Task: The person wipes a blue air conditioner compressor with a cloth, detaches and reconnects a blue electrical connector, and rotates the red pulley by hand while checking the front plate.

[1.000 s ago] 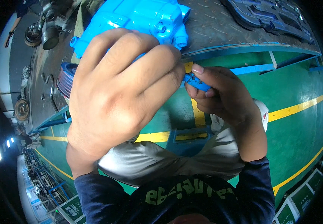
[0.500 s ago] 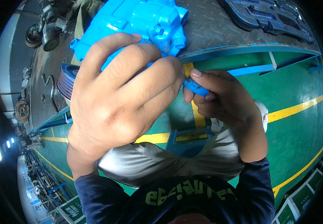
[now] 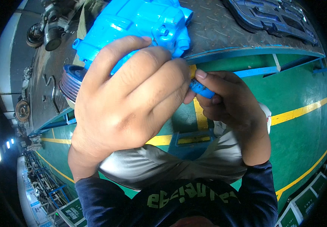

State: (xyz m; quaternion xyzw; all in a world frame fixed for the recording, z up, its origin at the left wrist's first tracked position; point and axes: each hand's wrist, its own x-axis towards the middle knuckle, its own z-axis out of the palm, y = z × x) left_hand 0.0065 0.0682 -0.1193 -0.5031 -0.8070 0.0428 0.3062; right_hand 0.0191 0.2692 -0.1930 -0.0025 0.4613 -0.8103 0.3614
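Observation:
My left hand is closed in the middle, back toward me, its thumb and whatever it grips hidden; its fingertips reach near a glossy blue cast housing on the bench. My right hand pinches a small blue piece with dark marks between thumb and fingers, just right of my left knuckles. Behind my left hand sits a ribbed pulley-like wheel with a blue rim, partly hidden.
Dark metal bench top with a blue frame. A dark moulded tray lies at its right, greasy machinery and bent pipes at left. A blue plastic object sits between my knees on the green floor.
Over the last second both hands have shifted slightly, my left hand's fingers moving down and a little right. The small blue piece has turned slightly and stays in my right hand.

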